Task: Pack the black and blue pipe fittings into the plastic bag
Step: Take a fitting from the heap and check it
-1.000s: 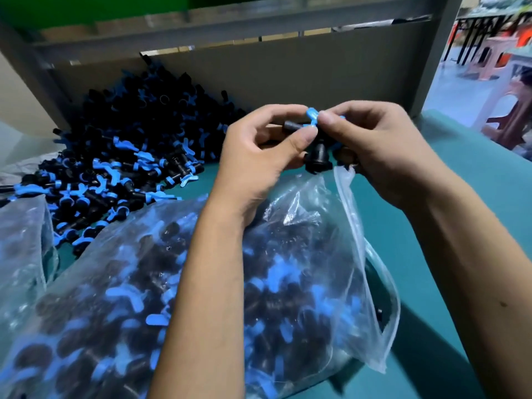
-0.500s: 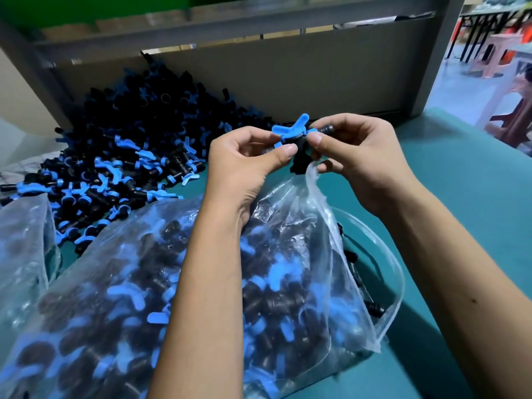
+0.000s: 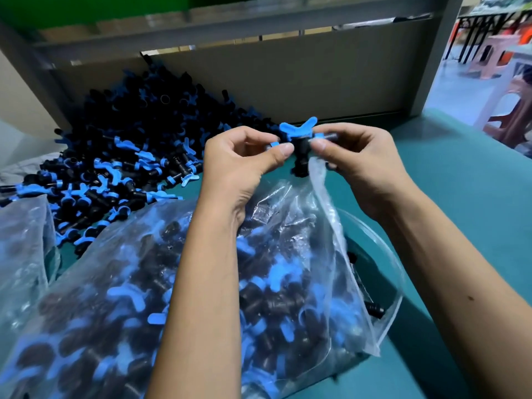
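A black and blue pipe fitting (image 3: 300,145) with a blue butterfly handle on top is held between both hands above the bag's mouth. My left hand (image 3: 241,159) pinches its left end with thumb and fingers. My right hand (image 3: 357,159) pinches its right end and also the upper edge of the clear plastic bag (image 3: 325,203). The bag lies across the teal table (image 3: 466,197), bulging with several fittings. A loose pile of fittings (image 3: 123,151) is heaped at the back left against the grey panel.
A grey board and metal frame (image 3: 288,76) close off the back of the table. Another clear bag (image 3: 23,243) lies at the left edge. Plastic stools (image 3: 501,56) stand on the floor beyond the table's right side.
The fitting has been turned so its blue butterfly handle points up, and both hands have shifted slightly lower toward the bag's mouth. The bag's opening has spread wider on the right.
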The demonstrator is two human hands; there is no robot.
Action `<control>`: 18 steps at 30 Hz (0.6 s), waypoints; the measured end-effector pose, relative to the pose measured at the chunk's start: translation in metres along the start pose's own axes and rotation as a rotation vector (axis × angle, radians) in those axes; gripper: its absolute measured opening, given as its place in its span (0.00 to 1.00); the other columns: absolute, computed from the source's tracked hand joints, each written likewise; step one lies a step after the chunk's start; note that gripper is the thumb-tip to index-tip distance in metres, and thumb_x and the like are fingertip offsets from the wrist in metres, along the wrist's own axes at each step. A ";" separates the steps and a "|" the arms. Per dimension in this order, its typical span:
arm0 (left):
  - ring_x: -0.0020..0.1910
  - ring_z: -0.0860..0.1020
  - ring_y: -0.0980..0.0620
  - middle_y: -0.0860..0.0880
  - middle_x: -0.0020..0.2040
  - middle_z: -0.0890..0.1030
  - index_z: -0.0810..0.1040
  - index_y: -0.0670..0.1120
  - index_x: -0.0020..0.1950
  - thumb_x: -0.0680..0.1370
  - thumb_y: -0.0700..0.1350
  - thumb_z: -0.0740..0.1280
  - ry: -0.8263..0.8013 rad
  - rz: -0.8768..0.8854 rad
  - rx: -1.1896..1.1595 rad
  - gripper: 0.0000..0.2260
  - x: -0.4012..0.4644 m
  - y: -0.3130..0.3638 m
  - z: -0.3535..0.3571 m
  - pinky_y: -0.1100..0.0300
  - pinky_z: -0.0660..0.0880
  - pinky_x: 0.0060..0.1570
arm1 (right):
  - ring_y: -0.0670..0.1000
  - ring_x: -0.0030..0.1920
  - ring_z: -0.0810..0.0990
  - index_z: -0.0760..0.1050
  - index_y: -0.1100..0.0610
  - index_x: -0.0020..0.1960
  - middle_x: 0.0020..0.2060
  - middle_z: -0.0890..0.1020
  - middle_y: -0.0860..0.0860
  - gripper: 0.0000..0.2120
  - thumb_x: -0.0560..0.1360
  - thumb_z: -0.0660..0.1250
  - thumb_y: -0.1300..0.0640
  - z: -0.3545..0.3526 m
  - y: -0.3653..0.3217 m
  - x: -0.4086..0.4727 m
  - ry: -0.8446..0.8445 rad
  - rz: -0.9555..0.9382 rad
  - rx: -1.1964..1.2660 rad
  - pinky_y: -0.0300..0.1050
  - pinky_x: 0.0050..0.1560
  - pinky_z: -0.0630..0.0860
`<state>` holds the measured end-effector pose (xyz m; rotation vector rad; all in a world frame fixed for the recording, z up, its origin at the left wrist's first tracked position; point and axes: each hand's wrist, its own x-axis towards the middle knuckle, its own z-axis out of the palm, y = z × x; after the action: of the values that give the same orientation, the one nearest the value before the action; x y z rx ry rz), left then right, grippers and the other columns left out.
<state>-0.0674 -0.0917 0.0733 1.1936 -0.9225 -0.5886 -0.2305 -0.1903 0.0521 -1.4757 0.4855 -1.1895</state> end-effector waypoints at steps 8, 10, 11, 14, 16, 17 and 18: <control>0.32 0.81 0.51 0.47 0.32 0.82 0.79 0.41 0.38 0.71 0.35 0.80 0.208 0.056 -0.091 0.10 0.002 0.005 0.011 0.59 0.79 0.38 | 0.45 0.46 0.79 0.79 0.53 0.59 0.49 0.83 0.51 0.20 0.69 0.80 0.55 0.007 -0.002 -0.001 0.120 -0.177 -0.326 0.40 0.49 0.78; 0.31 0.81 0.50 0.47 0.31 0.82 0.79 0.42 0.36 0.71 0.37 0.81 0.230 0.064 -0.119 0.11 0.001 0.008 0.019 0.56 0.80 0.39 | 0.43 0.48 0.81 0.78 0.51 0.59 0.49 0.83 0.48 0.22 0.68 0.81 0.54 0.012 -0.005 -0.003 0.056 -0.279 -0.518 0.38 0.48 0.77; 0.31 0.81 0.50 0.47 0.30 0.82 0.79 0.42 0.36 0.71 0.38 0.81 0.229 0.056 -0.137 0.12 0.000 0.009 0.022 0.57 0.80 0.38 | 0.44 0.49 0.82 0.78 0.52 0.59 0.49 0.83 0.47 0.22 0.68 0.80 0.56 0.014 -0.006 -0.003 0.037 -0.331 -0.583 0.39 0.49 0.78; 0.29 0.81 0.51 0.46 0.31 0.82 0.78 0.41 0.36 0.71 0.41 0.82 0.226 0.049 -0.154 0.13 -0.004 0.013 0.033 0.60 0.79 0.34 | 0.46 0.48 0.84 0.81 0.58 0.56 0.47 0.85 0.48 0.14 0.71 0.77 0.62 0.017 -0.007 -0.005 0.088 -0.434 -0.593 0.43 0.51 0.80; 0.29 0.82 0.50 0.46 0.31 0.82 0.78 0.42 0.36 0.72 0.43 0.81 0.204 0.090 -0.120 0.14 -0.005 0.014 0.036 0.57 0.80 0.36 | 0.46 0.47 0.85 0.82 0.58 0.56 0.47 0.86 0.47 0.11 0.74 0.75 0.62 0.015 -0.007 -0.004 0.119 -0.446 -0.608 0.44 0.52 0.80; 0.29 0.82 0.50 0.45 0.31 0.82 0.78 0.42 0.36 0.74 0.44 0.80 0.191 0.108 -0.092 0.13 -0.005 0.014 0.035 0.56 0.81 0.37 | 0.46 0.48 0.85 0.83 0.58 0.56 0.47 0.86 0.47 0.10 0.74 0.75 0.61 0.015 -0.007 -0.004 0.115 -0.438 -0.613 0.43 0.52 0.80; 0.30 0.82 0.49 0.45 0.32 0.83 0.78 0.42 0.37 0.76 0.45 0.78 0.171 0.128 -0.067 0.13 -0.005 0.014 0.035 0.55 0.80 0.37 | 0.44 0.46 0.85 0.83 0.59 0.55 0.46 0.86 0.47 0.09 0.75 0.74 0.60 0.014 -0.007 -0.003 0.125 -0.394 -0.560 0.42 0.51 0.80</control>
<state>-0.1003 -0.1020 0.0882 1.0979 -0.8201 -0.4052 -0.2218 -0.1790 0.0588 -2.0495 0.6702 -1.5407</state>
